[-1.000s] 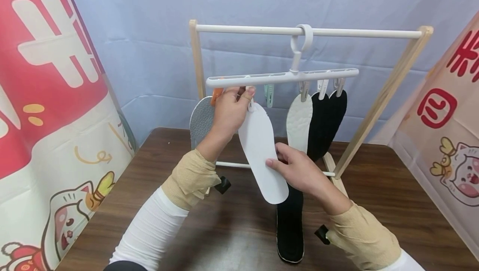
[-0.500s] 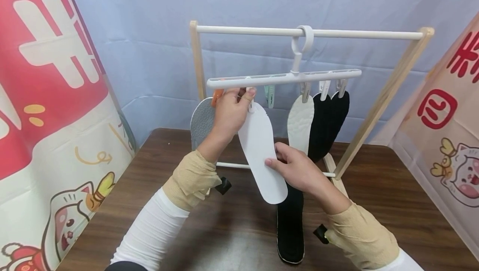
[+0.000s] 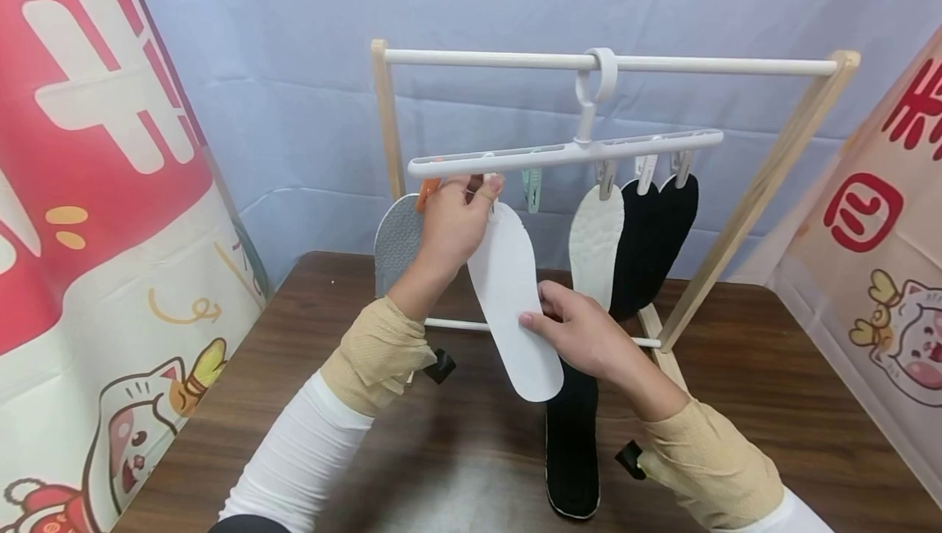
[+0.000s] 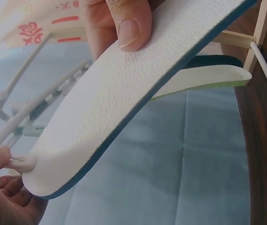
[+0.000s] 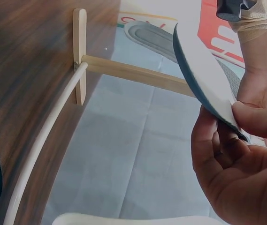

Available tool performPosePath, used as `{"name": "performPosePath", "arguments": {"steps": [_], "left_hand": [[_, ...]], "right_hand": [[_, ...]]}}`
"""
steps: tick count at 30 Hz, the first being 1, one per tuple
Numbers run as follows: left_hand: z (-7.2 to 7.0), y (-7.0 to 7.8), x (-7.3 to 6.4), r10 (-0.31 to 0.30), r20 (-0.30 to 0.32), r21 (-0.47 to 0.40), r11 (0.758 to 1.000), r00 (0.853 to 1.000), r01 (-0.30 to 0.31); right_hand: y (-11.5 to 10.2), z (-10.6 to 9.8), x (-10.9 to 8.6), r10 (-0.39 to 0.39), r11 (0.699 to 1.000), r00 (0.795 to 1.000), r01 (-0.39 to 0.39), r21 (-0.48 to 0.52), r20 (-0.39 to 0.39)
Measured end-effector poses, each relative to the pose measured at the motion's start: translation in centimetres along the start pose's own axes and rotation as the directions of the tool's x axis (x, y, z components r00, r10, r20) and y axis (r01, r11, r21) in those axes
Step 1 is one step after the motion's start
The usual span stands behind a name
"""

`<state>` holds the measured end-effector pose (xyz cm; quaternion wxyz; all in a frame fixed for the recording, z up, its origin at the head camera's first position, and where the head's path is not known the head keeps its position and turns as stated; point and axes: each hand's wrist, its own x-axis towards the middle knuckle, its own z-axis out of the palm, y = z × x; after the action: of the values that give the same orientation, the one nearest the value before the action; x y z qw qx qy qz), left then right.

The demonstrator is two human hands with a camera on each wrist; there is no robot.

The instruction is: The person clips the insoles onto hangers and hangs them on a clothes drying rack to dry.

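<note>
My left hand [image 3: 452, 226] pinches a white clothespin [image 4: 24, 162] under the left half of a white clip hanger [image 3: 515, 159]. At that clothespin is the upper end of a white insole [image 3: 511, 304] with a blue underside edge, slanting down to the right. My right hand [image 3: 589, 333] holds this insole by its right edge, thumb on the white face and fingers behind. Left of my left hand, a grey insole [image 3: 396, 240] hangs from an orange clothespin [image 3: 425, 194], partly hidden by the hand. A green clothespin [image 3: 531, 190] hangs with nothing in it.
On the hanger's right half hang a cream insole [image 3: 594, 239] and black insoles [image 3: 642, 255]. The hanger hooks over the white rod [image 3: 486, 59] of a wooden-sided rack [image 3: 765, 198]. A black insole [image 3: 572, 459] lies on the brown table [image 3: 456, 468]. Printed curtains flank both sides.
The hanger has turned slightly, its right end shifting right and up, and the insoles there swung right with it. The white insole's lower end moved slightly left. Both hands keep their holds.
</note>
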<state>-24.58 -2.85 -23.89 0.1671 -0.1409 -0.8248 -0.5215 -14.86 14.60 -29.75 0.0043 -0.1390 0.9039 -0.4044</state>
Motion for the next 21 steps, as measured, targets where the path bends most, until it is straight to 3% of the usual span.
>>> {"name": "performPosePath", "arguments": {"steps": [15, 21], "left_hand": [[0.29, -0.1, -0.29, -0.025, 0.039, -0.036, 0.999, 0.999, 0.027], [0.34, -0.15, -0.66, 0.005, 0.06, 0.038, 0.999, 0.998, -0.007]], "right_hand": [[0.42, 0.6, 0.33, 0.023, 0.999, 1.0, -0.023, -0.027, -0.007], [0.71, 0.74, 0.41, 0.03, 0.997, 1.0, -0.031, -0.068, -0.007]]}}
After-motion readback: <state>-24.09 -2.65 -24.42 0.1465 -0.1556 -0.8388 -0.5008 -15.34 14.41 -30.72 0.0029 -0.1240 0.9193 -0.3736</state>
